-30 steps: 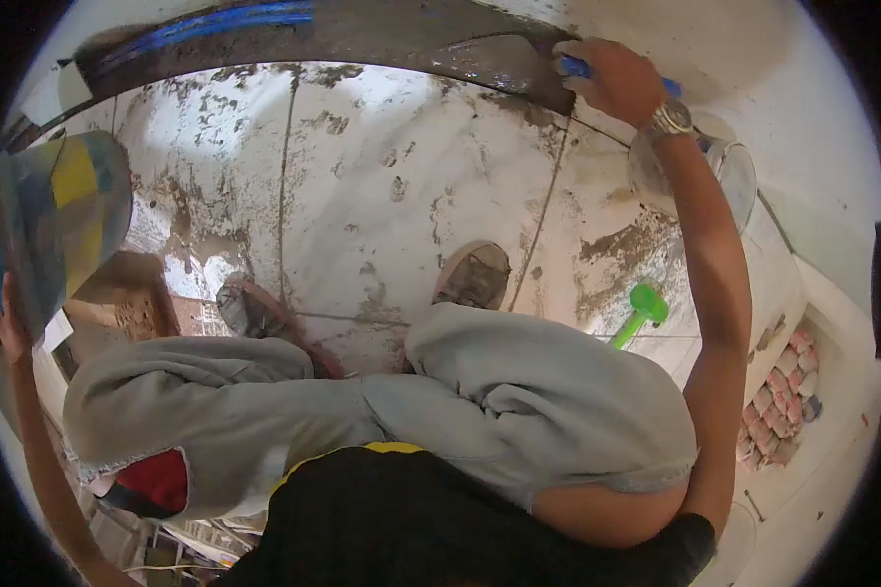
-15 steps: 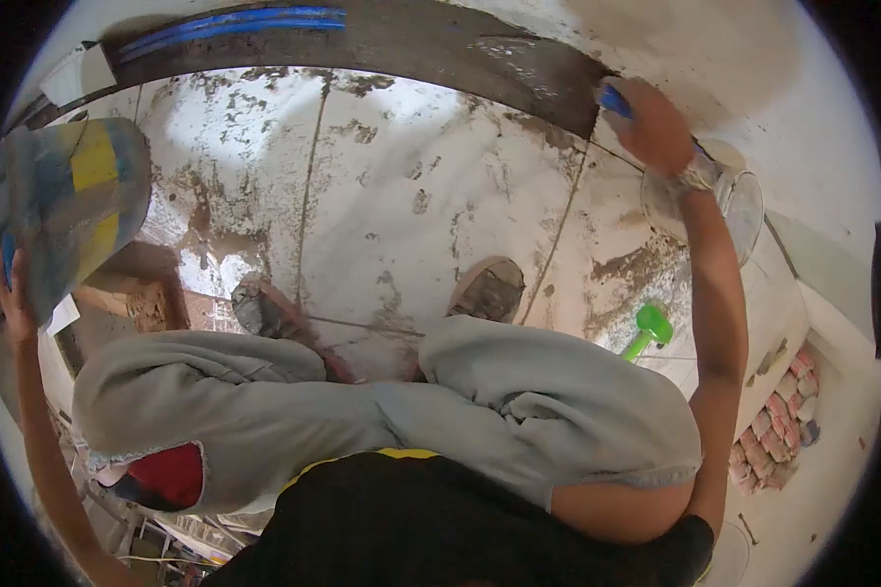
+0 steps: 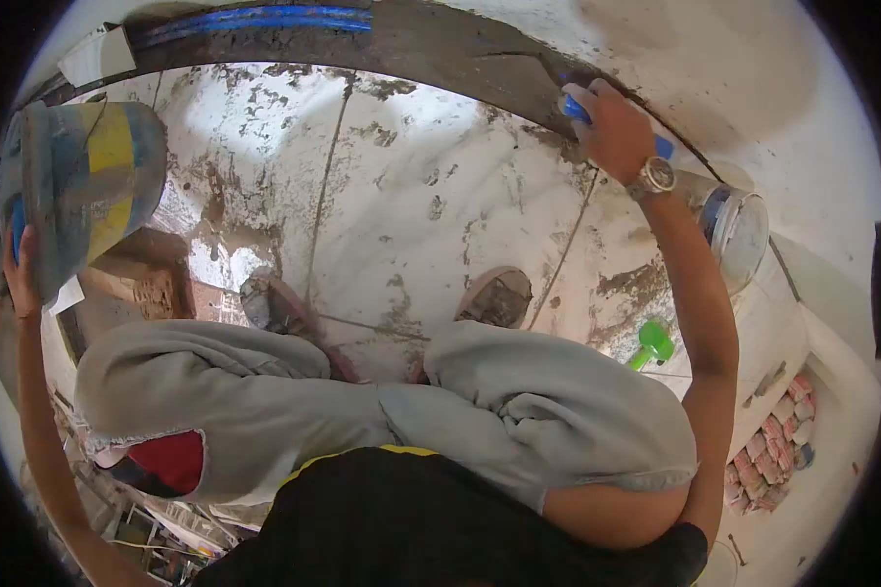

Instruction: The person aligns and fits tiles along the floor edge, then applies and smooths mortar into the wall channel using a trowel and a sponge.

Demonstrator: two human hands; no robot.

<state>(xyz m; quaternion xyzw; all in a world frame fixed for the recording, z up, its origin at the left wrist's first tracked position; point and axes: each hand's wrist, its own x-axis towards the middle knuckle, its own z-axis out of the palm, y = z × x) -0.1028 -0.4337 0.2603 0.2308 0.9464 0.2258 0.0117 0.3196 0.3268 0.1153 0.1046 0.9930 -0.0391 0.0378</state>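
My right hand (image 3: 619, 135) is closed round the blue handle (image 3: 577, 110) of a trowel, low over a strip of wet grey mortar (image 3: 440, 59) along the wall. The trowel's blade is mostly hidden by the hand and mortar. At the far left, a tilted blue-grey bucket (image 3: 59, 181) with yellow bands lies beside the floor. My left hand (image 3: 23, 279) is at its rim, fingers curled by a small blue part (image 3: 18, 227) that may be the grip of its handle. The inside of the bucket cannot be seen.
Blue pipes (image 3: 264, 18) run in the strip at upper left, beside a white tile piece (image 3: 98, 57). A clear container (image 3: 739, 235) and green mallet (image 3: 654, 340) are at right. Bricks (image 3: 142, 284) lie near the bucket. My feet stand on smeared floor tiles (image 3: 392, 225).
My right hand has moved left and slightly down along the mortar strip with the trowel, baring more of the clear container. My left hand stays at the bucket; the view has shifted slightly.
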